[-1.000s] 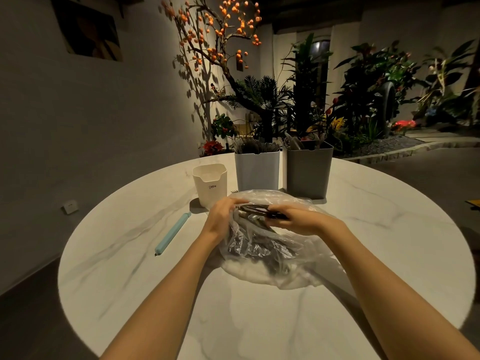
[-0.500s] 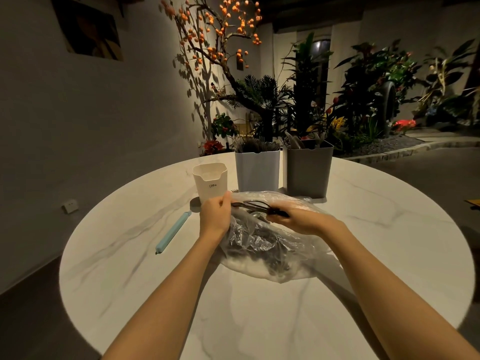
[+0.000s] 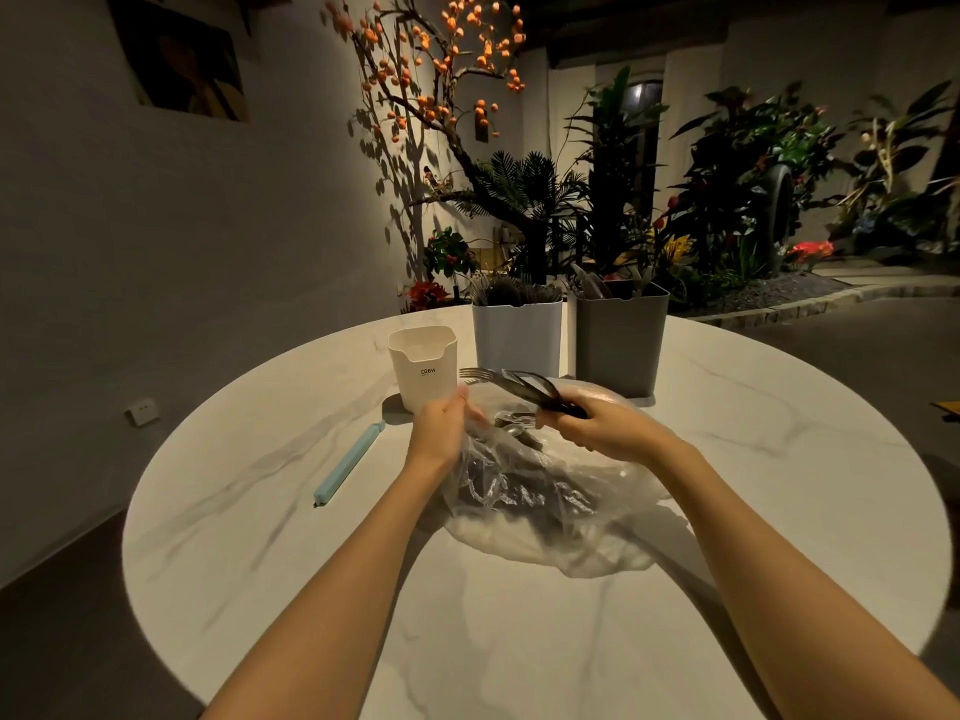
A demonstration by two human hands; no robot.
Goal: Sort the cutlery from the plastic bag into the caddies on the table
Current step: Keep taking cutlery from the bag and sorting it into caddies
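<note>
Fingers of the right hand (image 3: 602, 428) are curled round the handles of a small bunch of forks (image 3: 511, 383), pinching them together just above the mouth of the plastic bag (image 3: 540, 506); the tines point left and far, toward the cream caddy (image 3: 423, 367). Fingers of the left hand (image 3: 441, 426) grip the bag's left edge and hold the opening apart, though how tightly they close cannot be told from behind.

To do this step well, the bunch probably wants lifting clear of the film before it swings toward a caddy, so no tine snags the plastic and drags the bag along. The left hand's job, as I judge it, is to keep the bag pinned to the bench (image 3: 291, 553) meanwhile. The white caddy (image 3: 517, 337) on the far side already bristles with what look like forks, so that seems the likely target; the grey caddy (image 3: 621, 337) to its right holds other pieces.

Both forearms reach in from the near edge and converge on the bag, the right wrist raised and bent inward, the left wrist low beside the cream caddy. More cutlery lies inside the bag. A pale blue clip (image 3: 348, 464) lies on the bench to the left.
</note>
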